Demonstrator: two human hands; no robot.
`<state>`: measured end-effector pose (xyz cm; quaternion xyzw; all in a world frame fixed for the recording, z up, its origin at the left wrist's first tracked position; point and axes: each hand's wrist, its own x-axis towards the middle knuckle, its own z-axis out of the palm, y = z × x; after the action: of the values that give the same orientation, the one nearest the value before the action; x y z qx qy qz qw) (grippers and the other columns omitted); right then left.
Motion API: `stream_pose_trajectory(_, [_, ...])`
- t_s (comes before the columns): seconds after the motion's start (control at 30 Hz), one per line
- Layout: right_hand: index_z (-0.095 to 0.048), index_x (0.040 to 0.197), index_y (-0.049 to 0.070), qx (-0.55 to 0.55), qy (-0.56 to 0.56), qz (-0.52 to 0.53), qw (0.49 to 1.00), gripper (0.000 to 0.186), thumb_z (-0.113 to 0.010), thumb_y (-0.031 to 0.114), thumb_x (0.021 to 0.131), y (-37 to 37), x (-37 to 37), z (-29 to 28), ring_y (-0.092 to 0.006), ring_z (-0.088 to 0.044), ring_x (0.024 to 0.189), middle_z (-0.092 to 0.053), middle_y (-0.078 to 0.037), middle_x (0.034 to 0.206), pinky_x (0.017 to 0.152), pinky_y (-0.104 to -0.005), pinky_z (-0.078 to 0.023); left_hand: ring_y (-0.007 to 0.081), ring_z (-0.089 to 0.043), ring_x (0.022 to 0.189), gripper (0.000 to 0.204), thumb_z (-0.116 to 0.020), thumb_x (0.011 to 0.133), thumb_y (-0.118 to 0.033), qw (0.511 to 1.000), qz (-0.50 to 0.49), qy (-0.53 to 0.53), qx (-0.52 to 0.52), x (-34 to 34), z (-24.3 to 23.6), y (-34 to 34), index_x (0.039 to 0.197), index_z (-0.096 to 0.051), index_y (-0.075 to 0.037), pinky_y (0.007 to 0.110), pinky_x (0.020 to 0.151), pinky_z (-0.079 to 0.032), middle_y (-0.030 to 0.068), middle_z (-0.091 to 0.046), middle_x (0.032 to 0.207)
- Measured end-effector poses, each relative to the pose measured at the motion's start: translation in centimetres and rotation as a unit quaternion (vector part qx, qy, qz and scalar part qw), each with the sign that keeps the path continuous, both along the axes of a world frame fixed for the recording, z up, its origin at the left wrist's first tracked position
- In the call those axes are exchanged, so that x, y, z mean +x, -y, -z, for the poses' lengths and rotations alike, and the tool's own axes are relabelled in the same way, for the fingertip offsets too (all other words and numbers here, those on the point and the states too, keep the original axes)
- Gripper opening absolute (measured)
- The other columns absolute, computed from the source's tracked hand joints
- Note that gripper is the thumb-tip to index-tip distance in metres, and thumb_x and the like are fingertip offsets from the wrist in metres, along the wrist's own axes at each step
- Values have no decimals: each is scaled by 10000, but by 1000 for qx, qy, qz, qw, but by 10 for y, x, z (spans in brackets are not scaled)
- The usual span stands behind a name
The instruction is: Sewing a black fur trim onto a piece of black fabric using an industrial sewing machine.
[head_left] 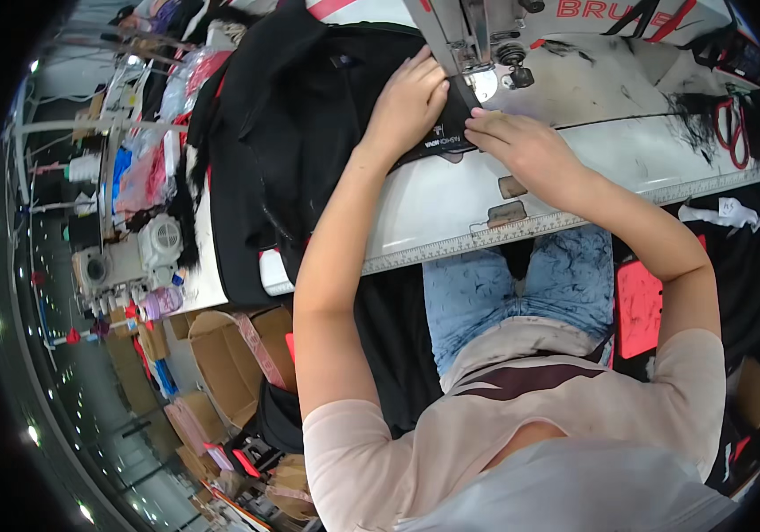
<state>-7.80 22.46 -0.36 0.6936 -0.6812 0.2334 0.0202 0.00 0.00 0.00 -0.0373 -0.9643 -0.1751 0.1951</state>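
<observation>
A black garment (pixel 282 124) lies over the left of the white sewing machine bed, its right edge under the presser foot (pixel 484 84). My left hand (pixel 408 102) rests on the garment just left of the needle area, its fingers laid over the cloth and slightly bent. Beside the foot, on the near side, my right hand (pixel 526 151) has its fingers together at the garment's edge, seemingly pinching it; its thumb is mostly hidden. A dark printed label (pixel 442 140) shows on the cloth between my hands.
A ruler strip (pixel 477 238) runs along the bed's front edge. Red-handled scissors (pixel 733 133) lie at the right, near black lint. A white scrap (pixel 728 215) sits beyond the ruler's right end. Cardboard boxes (pixel 220 363) and another machine (pixel 160 244) stand at the left.
</observation>
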Motion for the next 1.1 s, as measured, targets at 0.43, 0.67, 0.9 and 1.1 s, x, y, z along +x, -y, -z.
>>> stream_pose_trajectory(0.43, [-600, 1237, 14, -32, 2, 85, 996, 431, -541, 91, 817, 8, -2, 1, -265, -525, 1258, -567, -112, 1342, 1045, -382, -410, 329, -532, 1166, 221, -548, 922, -175, 997, -15, -27, -67, -17, 4, 4, 1033, -652, -15, 529, 1054, -371, 130, -618, 1099])
stream_pose_trajectory(0.67, [-628, 1212, 43, -112, 77, 81, 987, 314, -557, 102, 912, -57, -23, -8, -282, -630, 1085, -649, -116, 1192, 923, -364, -500, 412, -600, 699, 269, -505, 972, -230, 996, 30, 23, -84, -28, 6, 8, 991, -653, -6, 462, 609, -441, 258, -608, 807])
stream_pose_trajectory(0.9, [-661, 1086, 8, -52, 173, 534, 826, 209, -603, 155, 950, -362, 4, 45, -176, -678, 862, -689, -122, 930, 773, -291, -516, 367, -616, 844, 313, -604, 958, -236, 994, -30, -99, -33, -25, 18, 38, 1172, -669, -17, 412, 775, -477, 232, -647, 915])
stream_pose_trajectory(1.1, [-720, 920, 46, 168, 578, 626, 497, 165, -627, 145, 826, -501, 165, 222, -122, -645, 576, -701, -47, 747, 487, -264, -485, 312, -649, 972, 250, -559, 967, -126, 994, -96, -30, -53, -15, 12, 23, 1161, -672, -16, 351, 872, -484, 180, -686, 1075])
